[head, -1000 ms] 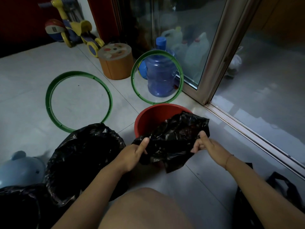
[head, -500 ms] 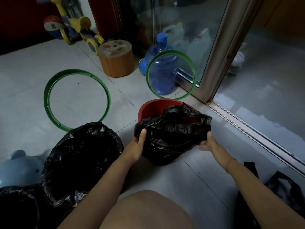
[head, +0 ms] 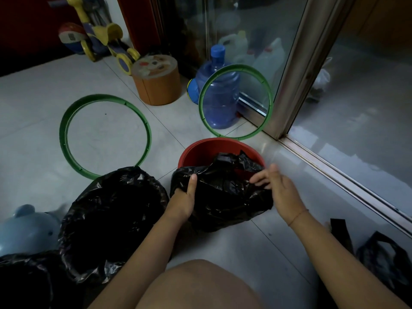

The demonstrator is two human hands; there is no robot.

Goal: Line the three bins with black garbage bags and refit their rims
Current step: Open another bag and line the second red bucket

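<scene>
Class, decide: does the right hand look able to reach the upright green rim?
Probably yes: only the red bin lies between the right hand and green rim, though the hand is on the black garbage bag.

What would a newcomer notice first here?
At centre, the left hand grips a black garbage bag over the red bin while the right hand touches its right side. Two green rims stand out on the pale floor: one flat at left, one upright before the blue water jug.
</scene>
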